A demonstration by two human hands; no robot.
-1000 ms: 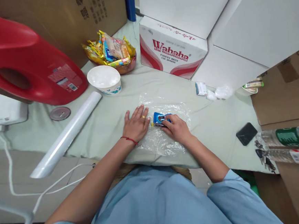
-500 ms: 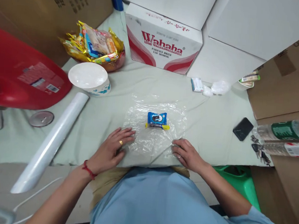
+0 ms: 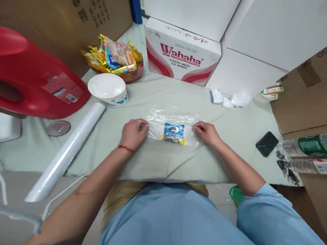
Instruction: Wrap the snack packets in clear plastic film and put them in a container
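A sheet of clear plastic film (image 3: 156, 119) lies on the cloth-covered table, its near part folded up over two small snacks. Beneath the film show a blue snack packet (image 3: 174, 130) and, along its near side, a yellow-ended snack (image 3: 182, 141). My left hand (image 3: 134, 132) pinches the film's left edge between thumb and fingers. On the opposite side my right hand (image 3: 208, 132) is closed on the right edge of the same film. Both hands hold the fold stretched across the snacks.
To the left are a roll of film (image 3: 67, 149), a paper bowl (image 3: 108, 87), a red jug (image 3: 42, 79) and a basket of snacks (image 3: 133, 73). A Wahaha carton (image 3: 181, 54) stands behind. On the right lie a phone (image 3: 266, 144), keys (image 3: 286, 168) and plastic bottles (image 3: 314, 145).
Both hands have gone from lying flat by the film to gripping its edges. They have moved forward, and the film's near part is now folded over the snacks.
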